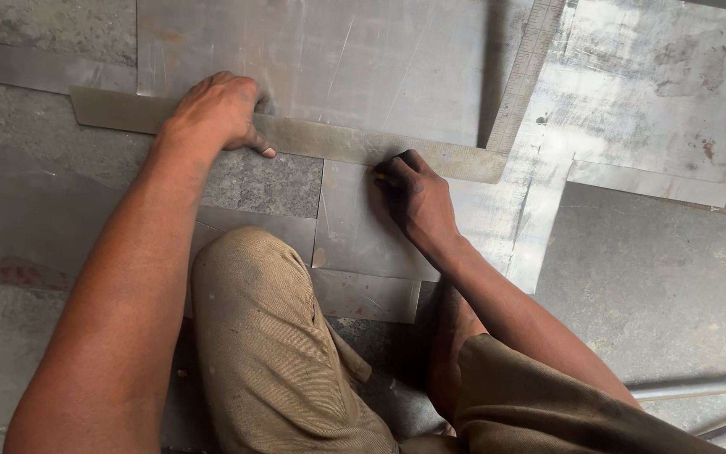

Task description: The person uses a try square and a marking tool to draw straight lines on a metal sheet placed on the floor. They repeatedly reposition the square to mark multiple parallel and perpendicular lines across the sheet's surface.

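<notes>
Clearly the steel ruler (296, 139) is thin, stiff and slick — left hand (216, 113) presses flat on it; right hand (413, 193) pinches something unseen against the sheet metal (355, 227).

Left hand (216, 113) flat, pressing; right hand (413, 197) apparently pinched.

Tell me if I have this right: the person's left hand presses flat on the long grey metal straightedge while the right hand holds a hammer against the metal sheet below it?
Not quite. The head view shows no hammer: the right hand is pinched at the edge of the long grey metal straightedge, fingertips on the scratched metal sheet. The left hand does press on the straightedge.
</notes>
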